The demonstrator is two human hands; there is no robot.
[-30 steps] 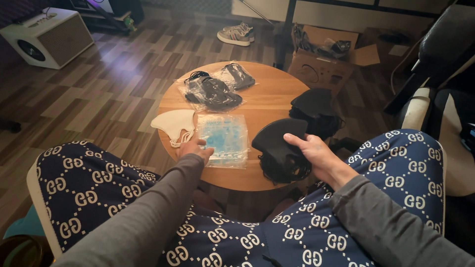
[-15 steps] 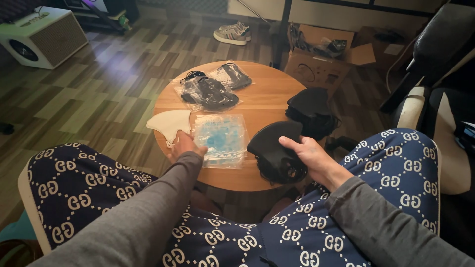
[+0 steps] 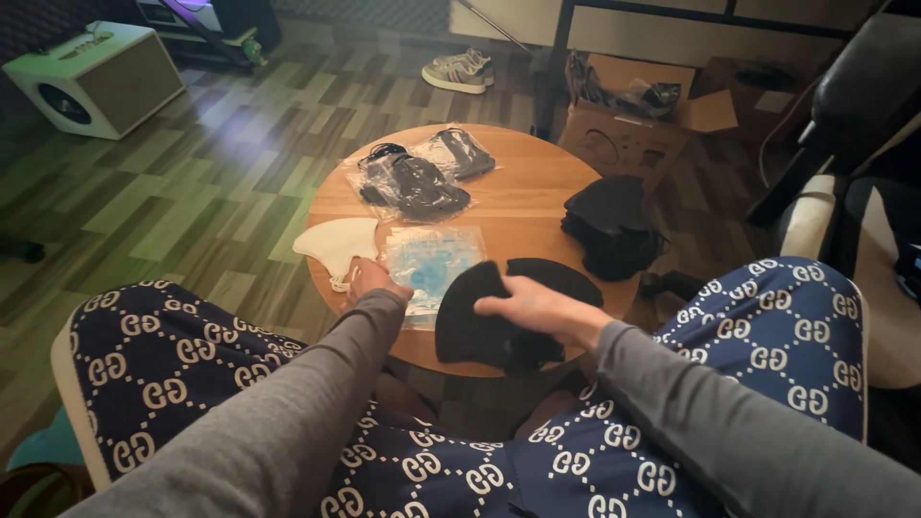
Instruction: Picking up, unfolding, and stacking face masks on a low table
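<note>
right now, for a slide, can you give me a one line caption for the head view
Seated at a round wooden table, the right hand rests on a black mask while the left hand touches a clear packet of blue masks.

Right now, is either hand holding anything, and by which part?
The right hand lies on a black fabric mask, at its upper edge; a firm grip cannot be told. The left hand rests on the clear packet of blue masks, holding nothing.

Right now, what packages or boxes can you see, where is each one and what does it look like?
Two clear plastic bags of dark items: table's far side, crinkled.
Clear packet of blue masks: table middle, flat, beside the left hand.
Open cardboard box: floor beyond the table, brown, flaps open.
</note>
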